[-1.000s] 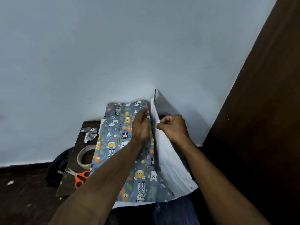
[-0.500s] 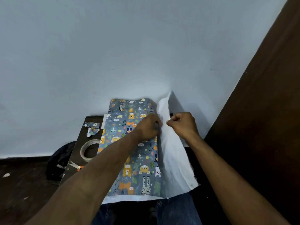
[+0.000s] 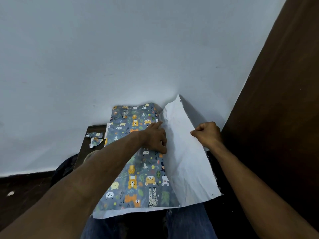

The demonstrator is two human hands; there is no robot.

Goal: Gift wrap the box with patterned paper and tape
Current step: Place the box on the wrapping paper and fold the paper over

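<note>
Blue-grey patterned paper [image 3: 138,180] with cartoon animals lies folded over the box, which is hidden beneath it, on a small dark table [image 3: 89,135]. The paper's white underside [image 3: 186,163] opens out as a flap to the right. My left hand [image 3: 155,137] rests on the patterned side along the fold, its forefinger stretched out along the edge. My right hand [image 3: 207,133] is a fist gripping the right edge of the white flap and holds it out to the right.
Torn paper scraps [image 3: 95,138] lie on the table's left part. A tape roll [image 3: 89,155] peeks out from under my left forearm. A white wall rises just behind; a brown wooden panel [image 3: 276,118] stands on the right. My jeans show below.
My right hand has drawn the white flap away to the right, spreading it wider. My left hand has stretched its forefinger along the fold. The scissors have gone out of sight behind my left arm.
</note>
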